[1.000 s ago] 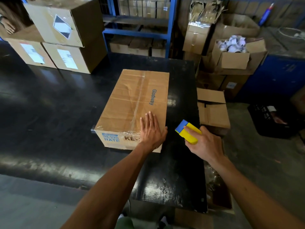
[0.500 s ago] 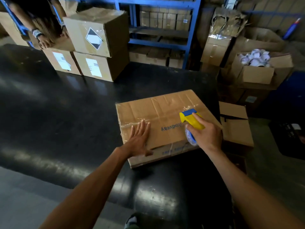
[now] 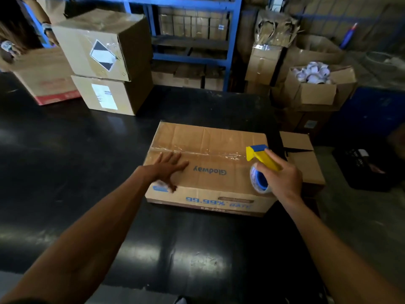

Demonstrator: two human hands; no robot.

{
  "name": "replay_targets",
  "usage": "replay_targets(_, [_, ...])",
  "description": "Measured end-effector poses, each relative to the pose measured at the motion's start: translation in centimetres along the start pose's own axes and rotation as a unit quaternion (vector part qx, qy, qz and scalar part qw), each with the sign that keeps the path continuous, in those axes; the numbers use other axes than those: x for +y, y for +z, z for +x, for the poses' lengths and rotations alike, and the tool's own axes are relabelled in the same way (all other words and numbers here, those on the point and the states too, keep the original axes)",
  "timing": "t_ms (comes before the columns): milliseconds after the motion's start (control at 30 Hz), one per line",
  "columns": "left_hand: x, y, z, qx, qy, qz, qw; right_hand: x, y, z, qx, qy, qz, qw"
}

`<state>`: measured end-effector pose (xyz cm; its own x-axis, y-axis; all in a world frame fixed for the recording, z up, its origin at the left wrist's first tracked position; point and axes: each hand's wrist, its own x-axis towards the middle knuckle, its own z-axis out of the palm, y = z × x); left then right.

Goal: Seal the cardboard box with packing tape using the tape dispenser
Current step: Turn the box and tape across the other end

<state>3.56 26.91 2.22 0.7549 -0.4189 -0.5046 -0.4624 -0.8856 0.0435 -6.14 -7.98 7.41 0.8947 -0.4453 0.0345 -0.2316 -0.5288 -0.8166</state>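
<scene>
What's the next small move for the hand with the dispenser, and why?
Probably draw the tape dispenser leftward along the top seam toward the left hand. It sits at the box's right end in the right hand, while the left hand presses the lid flat.

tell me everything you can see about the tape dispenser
The tape dispenser is a handheld plastic tool with a yellow body and a blue head. A roll of clear tape on a blue core sits at its near end. The right hand grips it, fingers wrapped over the yellow body. It is held tilted, head pointing away from the person, above the right end of the cardboard box, close to the taped seam. Whether the head touches the box cannot be told.
</scene>
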Motion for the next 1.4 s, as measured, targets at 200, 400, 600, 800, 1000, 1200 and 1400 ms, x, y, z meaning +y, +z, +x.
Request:
replay_targets(200, [12.8, 0.4, 3.8, 0.096, 0.073, -0.094, 0.988, -0.5, 0.1, -0.5, 0.042, 0.073, 0.076, 0.994])
replay_targets(400, [14.2, 3.0, 5.2, 0.171, 0.104, 0.036, 0.979, 0.1, -2.0, -1.1, 0.06, 0.075, 0.076, 0.993])
replay_targets(600, [5.2, 1.9, 3.6, 0.132, 0.208, 0.055, 0.968, 0.3, -2.3, -2.0, 0.061, 0.094, 0.076, 0.991])
replay_targets(800, [7.7, -1.7, 1.5, 0.102, 0.129, -0.049, 0.985, -1.0, -1.1, -2.8, 0.022, 0.108, 0.131, 0.985])
replay_targets(1000, [19.9, 1.0, 2.8, 0.105, -0.068, -0.198, 0.972, -1.2, -1.5, -2.9, 0.009, 0.087, 0.143, 0.986])
replay_targets(1200, [17.1, 2.1, 2.0, 0.128, 0.001, -0.112, 0.985, 1.0, -3.0, -2.7, 0.01, 0.098, 0.153, 0.983])
replay_targets(1400, [7.5, 2.5, -0.8, 0.072, 0.186, 0.032, 0.979, -0.6, -2.5, -2.7, -0.009, 0.103, 0.184, 0.978])
